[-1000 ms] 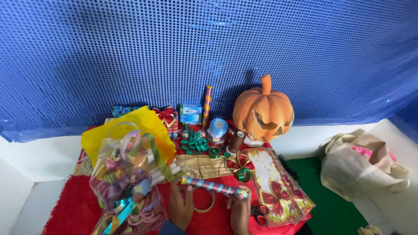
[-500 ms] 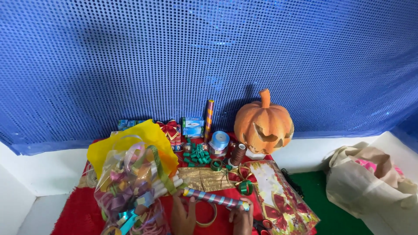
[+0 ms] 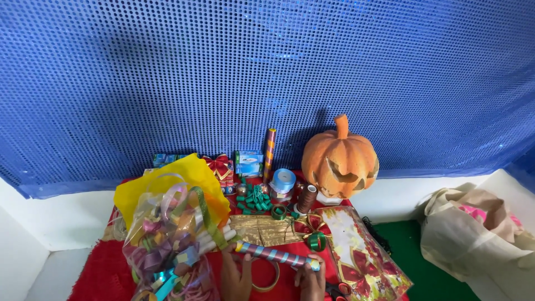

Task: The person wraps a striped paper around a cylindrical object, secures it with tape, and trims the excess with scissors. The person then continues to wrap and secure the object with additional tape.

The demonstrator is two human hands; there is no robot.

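Here we hold a slim striped roll of wrapping paper (image 3: 276, 255) level above the red cloth (image 3: 100, 278), low in the view at about six o'clock. Our left hand (image 3: 237, 276) closes round its nine o'clock end, our right hand (image 3: 311, 278) pinches the three o'clock end. We judge it light and hollow, stiff along its length yet easy to crush or crease, its glossy skin somewhat slippery; gripping near both ends looks safest. At nine o'clock of it a clear bag of ribbon bows (image 3: 167, 239) crowds the worktop; a carved orange pumpkin (image 3: 340, 159) sits at one o'clock before a blue sequinned backdrop (image 3: 267, 72). Free room is scant.
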